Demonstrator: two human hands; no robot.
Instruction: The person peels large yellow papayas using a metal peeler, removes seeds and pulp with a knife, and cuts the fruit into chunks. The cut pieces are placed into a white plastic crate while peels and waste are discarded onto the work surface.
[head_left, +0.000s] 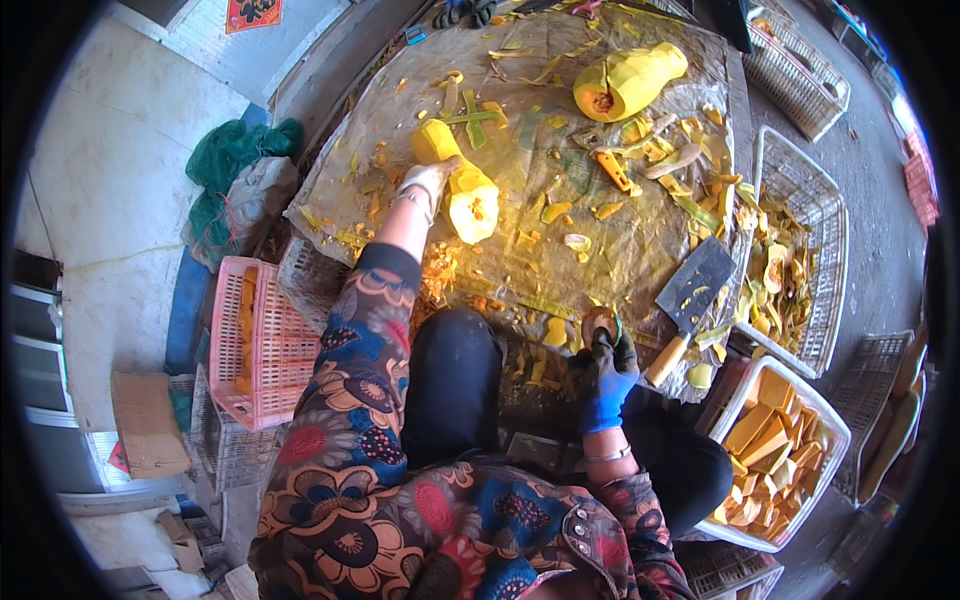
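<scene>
My left hand (429, 186), in a pale glove, grips the narrow middle of a peeled yellow squash (472, 199). The squash lies on the plastic-covered work table (525, 161), its cut orange end facing me. Down at the table's near edge, my right hand (609, 375) wears a blue and black glove. Its fingers are closed on a small round object (600, 322) with a shiny rim; I cannot tell exactly what it is. A cleaver (697, 285) with a wooden handle lies to the right of that hand. Farther right-back sits an orange-handled peeler (615, 171).
Another squash (626, 82), partly cut, rests at the back right. Peelings fill a white crate (832, 262) beside the table. Cut squash pieces (772, 442) fill a second crate at my right. A pink crate (262, 345) stands left. Another person's gloved hands (465, 12) are at the far edge.
</scene>
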